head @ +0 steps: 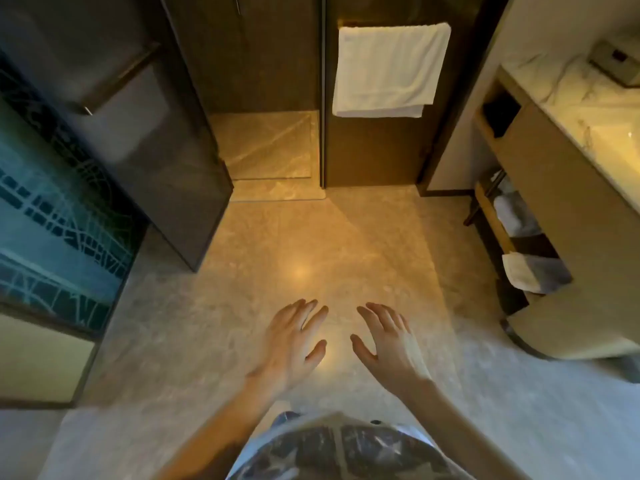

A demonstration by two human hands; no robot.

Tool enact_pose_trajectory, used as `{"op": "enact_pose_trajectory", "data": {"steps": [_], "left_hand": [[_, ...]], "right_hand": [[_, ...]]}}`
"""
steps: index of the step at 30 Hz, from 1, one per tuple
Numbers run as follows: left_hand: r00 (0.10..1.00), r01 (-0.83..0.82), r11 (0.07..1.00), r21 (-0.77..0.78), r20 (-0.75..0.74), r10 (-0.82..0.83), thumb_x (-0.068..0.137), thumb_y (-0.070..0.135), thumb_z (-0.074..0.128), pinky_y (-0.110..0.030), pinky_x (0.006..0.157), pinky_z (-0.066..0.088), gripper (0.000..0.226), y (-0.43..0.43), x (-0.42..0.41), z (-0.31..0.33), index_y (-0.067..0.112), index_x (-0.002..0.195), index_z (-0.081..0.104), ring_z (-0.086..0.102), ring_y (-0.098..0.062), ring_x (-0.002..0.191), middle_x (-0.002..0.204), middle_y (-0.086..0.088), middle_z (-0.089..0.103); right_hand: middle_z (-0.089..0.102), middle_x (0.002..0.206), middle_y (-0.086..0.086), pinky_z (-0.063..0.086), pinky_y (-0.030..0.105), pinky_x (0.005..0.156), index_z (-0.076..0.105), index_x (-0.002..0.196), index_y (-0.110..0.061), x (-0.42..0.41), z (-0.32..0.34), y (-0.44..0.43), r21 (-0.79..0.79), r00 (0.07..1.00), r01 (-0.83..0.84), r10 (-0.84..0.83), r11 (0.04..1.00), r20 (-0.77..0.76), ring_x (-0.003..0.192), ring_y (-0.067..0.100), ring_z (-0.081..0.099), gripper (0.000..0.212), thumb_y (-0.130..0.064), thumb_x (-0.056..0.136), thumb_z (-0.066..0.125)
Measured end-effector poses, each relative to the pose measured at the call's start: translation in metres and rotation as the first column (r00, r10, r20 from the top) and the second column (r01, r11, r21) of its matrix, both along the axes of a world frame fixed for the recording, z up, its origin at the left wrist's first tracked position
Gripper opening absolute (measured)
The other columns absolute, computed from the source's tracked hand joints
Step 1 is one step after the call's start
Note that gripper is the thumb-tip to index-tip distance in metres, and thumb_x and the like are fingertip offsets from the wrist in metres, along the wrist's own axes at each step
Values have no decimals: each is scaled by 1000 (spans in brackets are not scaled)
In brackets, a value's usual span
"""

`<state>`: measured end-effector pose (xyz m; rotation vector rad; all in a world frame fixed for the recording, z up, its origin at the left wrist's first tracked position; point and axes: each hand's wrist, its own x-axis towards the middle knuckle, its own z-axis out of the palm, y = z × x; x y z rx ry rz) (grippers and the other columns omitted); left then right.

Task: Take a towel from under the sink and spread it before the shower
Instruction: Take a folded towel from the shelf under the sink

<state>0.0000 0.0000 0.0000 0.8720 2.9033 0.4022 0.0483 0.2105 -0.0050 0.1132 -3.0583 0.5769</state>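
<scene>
My left hand (294, 341) and my right hand (388, 341) hover side by side over the stone floor, palms down, fingers spread, holding nothing. To the right, under the marble sink counter (568, 95), open shelves hold a folded white towel (526, 277) low down and rolled towels (512, 213) on the shelf above. The shower opening (266, 147) lies straight ahead, past a raised stone threshold (277, 194). Both hands are well left of the shelves and short of the shower.
A white towel (388, 69) hangs on a rail on the dark panel right of the shower. A dark glass door (145, 133) stands angled at the left, beside a patterned blue-green panel (52, 216). A round bin (571, 327) sits under the vanity.
</scene>
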Motion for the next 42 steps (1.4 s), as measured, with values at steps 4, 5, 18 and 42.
{"op": "enact_pose_trajectory", "data": {"steps": [4, 5, 18, 42], "left_hand": [[999, 25, 1000, -16, -30, -26, 88, 42, 52, -42, 99, 47, 52, 6, 9, -1, 18, 134, 56, 57, -29, 122, 136, -8, 58], [999, 9, 1000, -5, -42, -10, 88, 43, 52, -42, 99, 47, 52, 8, 7, 1, 19, 134, 56, 57, -28, 121, 136, -7, 58], [993, -115, 989, 95, -12, 117, 92, 39, 50, -40, 100, 45, 50, 37, -27, 19, 14, 135, 55, 54, -25, 123, 135, -5, 58], [999, -21, 991, 131, 48, 15, 95, 44, 35, -41, 106, 39, 53, -20, -436, 53, 19, 139, 50, 42, -20, 133, 143, 0, 49]], "right_hand": [[59, 133, 6, 45, 42, 101, 56, 132, -14, 7, -3, 6, -29, 998, 53, -52, 998, 32, 123, 26, 54, 56, -50, 92, 43], [59, 133, 6, 44, 42, 101, 56, 133, -14, 5, -1, 9, -38, 998, 66, -65, 997, 25, 123, 26, 53, 56, -50, 92, 43], [55, 138, 8, 42, 45, 102, 54, 135, -14, -42, 16, 42, -72, 998, 44, -47, 996, -43, 126, 28, 50, 51, -40, 91, 56], [54, 137, 9, 42, 37, 101, 54, 136, -12, -391, 33, -8, -66, 971, 230, -233, 971, -52, 123, 24, 51, 51, -38, 93, 60]]}}
